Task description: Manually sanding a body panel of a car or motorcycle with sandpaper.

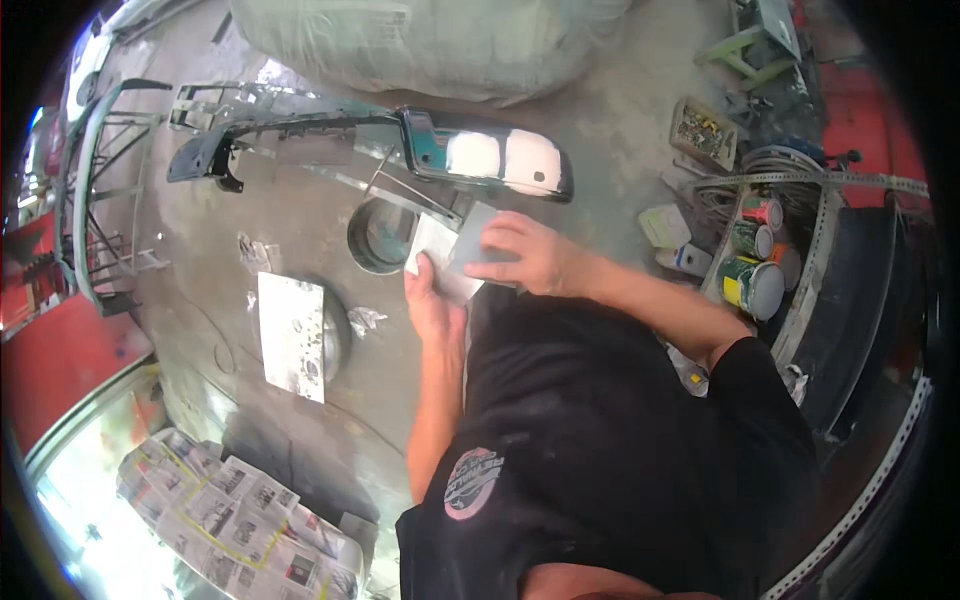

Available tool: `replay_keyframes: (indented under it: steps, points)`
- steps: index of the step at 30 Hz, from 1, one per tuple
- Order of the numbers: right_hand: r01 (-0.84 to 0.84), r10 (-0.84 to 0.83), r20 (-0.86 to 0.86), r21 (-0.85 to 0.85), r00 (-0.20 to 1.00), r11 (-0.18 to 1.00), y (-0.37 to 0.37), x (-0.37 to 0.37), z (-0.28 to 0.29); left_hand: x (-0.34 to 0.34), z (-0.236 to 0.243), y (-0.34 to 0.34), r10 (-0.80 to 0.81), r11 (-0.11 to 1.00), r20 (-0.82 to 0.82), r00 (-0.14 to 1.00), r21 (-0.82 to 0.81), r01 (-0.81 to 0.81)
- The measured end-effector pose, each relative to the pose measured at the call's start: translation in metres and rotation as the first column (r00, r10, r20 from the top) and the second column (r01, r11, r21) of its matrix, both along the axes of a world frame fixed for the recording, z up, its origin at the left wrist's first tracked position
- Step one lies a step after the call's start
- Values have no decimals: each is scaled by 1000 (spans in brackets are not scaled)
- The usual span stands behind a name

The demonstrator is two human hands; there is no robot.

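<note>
In front of my body, both hands hold a sheet that looks like sandpaper, one part whitish (432,245) and the other grey (476,232). Whether it is one folded sheet or two pieces, I cannot tell. My left hand (436,308) pinches the whitish part from below, thumb on its face. From the right, my right hand (530,255) closes its fingers on the grey part. Just beyond them lies a dark vehicle bumper (425,150) with two white patches on its right end, held up on a metal stand. An open round bucket (378,238) stands left of the sheet.
A white spotted board (290,335) rests on a round object at left. Newspaper covers a long piece (240,515) at lower left. Paint cans (752,288) and a box of small parts (704,133) stand at right. A plastic-covered bulk (420,45) fills the far side.
</note>
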State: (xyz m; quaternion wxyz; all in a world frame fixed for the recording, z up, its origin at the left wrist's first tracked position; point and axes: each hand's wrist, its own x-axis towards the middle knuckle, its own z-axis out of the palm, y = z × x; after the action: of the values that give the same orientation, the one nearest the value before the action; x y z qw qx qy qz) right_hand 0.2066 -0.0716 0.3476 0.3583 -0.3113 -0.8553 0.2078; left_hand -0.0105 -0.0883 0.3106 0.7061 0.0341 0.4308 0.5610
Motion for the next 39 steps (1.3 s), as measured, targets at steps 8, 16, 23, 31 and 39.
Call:
replay_keyframes:
  steps: [8, 16, 23, 31, 39]
  points:
    - [27, -26, 36, -23, 999, 999, -48, -38, -32, -66, 23, -64, 61, 994, -159, 985, 101, -45]
    - [203, -520, -184, -774, 834, 600, -75, -54, -20, -126, 29, -77, -281, 960, -122, 952, -27, 280]
    - [-69, -356, -318, -823, 879, 564, -67, -37, -51, -110, 8, -79, -432, 902, -27, 901, -6, 432]
    - [316, -698, -132, -821, 704, 475, -104, 16, -61, -74, 29, -33, -353, 919, -347, 869, 48, 392]
    - [336, -339, 112, 48, 934, 941, -106, 23, 31, 8, 28, -5, -242, 895, -567, 788, 184, 407]
